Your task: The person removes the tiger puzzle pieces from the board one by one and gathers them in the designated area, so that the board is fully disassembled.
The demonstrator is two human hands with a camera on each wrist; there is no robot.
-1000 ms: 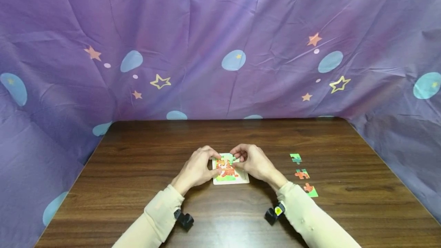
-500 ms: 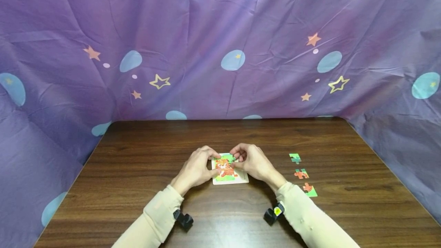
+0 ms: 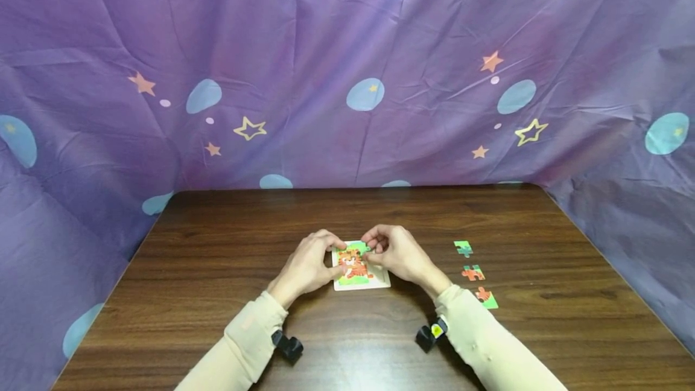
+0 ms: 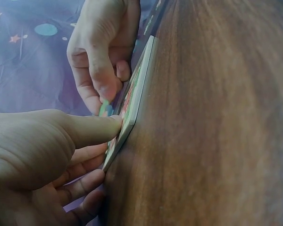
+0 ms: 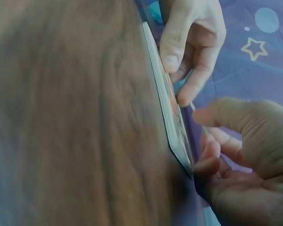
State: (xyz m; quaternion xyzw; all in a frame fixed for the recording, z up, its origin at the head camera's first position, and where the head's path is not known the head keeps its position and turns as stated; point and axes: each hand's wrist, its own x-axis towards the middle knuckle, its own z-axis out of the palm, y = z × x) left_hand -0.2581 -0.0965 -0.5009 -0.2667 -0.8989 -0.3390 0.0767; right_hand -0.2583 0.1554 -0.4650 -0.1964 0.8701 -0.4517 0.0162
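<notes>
A small white puzzle board (image 3: 361, 279) with an orange and green picture lies on the dark wooden table (image 3: 217, 240), between my hands. My left hand (image 3: 328, 261) holds the board's left edge, thumb (image 4: 96, 129) on its face and fingers curled beside it. My right hand (image 3: 373, 251) pinches a green puzzle piece (image 4: 104, 109) just above the upper part of the board (image 4: 137, 96). In the right wrist view the piece (image 5: 192, 106) shows as a thin sliver by my index fingertip, next to the board (image 5: 166, 106).
Three loose pieces lie in a column to the right of the board: a green one (image 3: 463, 248), an orange one (image 3: 473, 273) and an orange-green one (image 3: 487, 298). A purple star-patterned cloth (image 3: 347, 77) walls in the table's back and sides.
My right hand's fingers have edged slightly left over the board with the piece. The left hand and the loose pieces have stayed put.
</notes>
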